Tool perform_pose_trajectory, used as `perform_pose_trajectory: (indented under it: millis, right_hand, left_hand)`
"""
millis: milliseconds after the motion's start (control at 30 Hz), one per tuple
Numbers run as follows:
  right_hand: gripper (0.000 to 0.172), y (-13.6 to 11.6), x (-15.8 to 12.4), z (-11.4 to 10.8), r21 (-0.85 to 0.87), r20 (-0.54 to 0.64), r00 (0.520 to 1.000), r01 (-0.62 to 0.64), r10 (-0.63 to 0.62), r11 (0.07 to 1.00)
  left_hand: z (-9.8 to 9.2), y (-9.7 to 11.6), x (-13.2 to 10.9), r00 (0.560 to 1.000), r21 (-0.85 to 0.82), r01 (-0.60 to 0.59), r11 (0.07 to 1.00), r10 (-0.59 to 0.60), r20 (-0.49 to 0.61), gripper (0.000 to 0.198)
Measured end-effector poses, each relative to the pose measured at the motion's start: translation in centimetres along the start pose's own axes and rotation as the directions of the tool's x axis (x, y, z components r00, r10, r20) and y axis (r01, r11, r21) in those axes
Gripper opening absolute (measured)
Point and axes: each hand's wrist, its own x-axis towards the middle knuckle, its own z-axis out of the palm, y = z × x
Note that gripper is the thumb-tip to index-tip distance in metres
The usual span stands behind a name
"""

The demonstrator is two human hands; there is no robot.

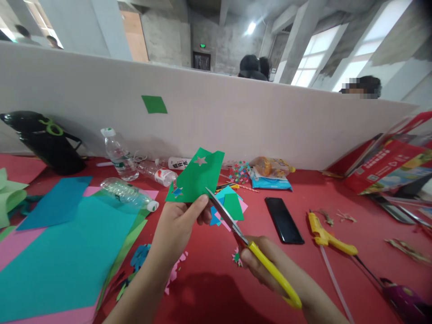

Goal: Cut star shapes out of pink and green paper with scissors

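Observation:
My left hand [180, 227] pinches a green sheet of paper [199, 177] by its lower edge, thumb in front. Star-shaped holes show near the sheet's top and at its lower left corner. In my right hand [266, 261] is a pair of scissors [232, 220] with yellow handles. The blade tip touches or lies just in front of the sheet, close to my left thumb; I cannot tell whether it is cutting. Behind the hands lie small coloured paper pieces [234, 206]. A few little cut stars [237, 257] rest on the red table below the scissors.
Large coloured sheets [67, 265] cover the left side. Plastic bottles [119, 155] and a black flask [50, 144] stand or lie along the white partition [216, 112]. To the right are a phone [284, 220], a yellow glue gun [329, 236] and a red box [388, 166]. People's heads show beyond.

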Motion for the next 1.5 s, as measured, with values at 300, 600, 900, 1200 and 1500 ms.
perform_pose_trajectory:
  millis: [300,600,900,1200,1500]
  right_hand:
    - [0.06,-0.1,-0.1,0.0,0.009,0.028,1.0,0.005,-0.006,1.0]
    - [0.067,-0.3,-0.3,-0.8,-0.055,0.008,1.0,0.014,-0.014,0.998]
    - [0.068,0.7,0.0,1.0,0.291,0.036,0.999,0.01,-0.021,0.957]
    - [0.067,2.3,0.4,2.7,0.411,0.005,0.999,0.047,-0.054,0.91]
    - [0.059,2.5,-0.2,4.8,0.409,-0.102,0.995,0.049,-0.008,0.911]
  left_hand:
    - [0.0,-0.3,0.0,0.999,-0.004,-0.029,1.0,0.03,0.029,0.036]
    - [-0.7,-0.3,0.0,0.991,-0.123,-0.128,0.984,0.13,0.011,0.029]
    - [0.7,-1.7,-0.4,0.98,-0.203,-0.131,0.97,0.096,-0.173,0.03]
    - [2.0,-2.1,-1.0,0.955,-0.163,-0.138,0.977,0.087,-0.285,0.032]
    - [3.1,-1.9,-1.8,0.947,-0.153,-0.101,0.983,0.048,-0.318,0.034]
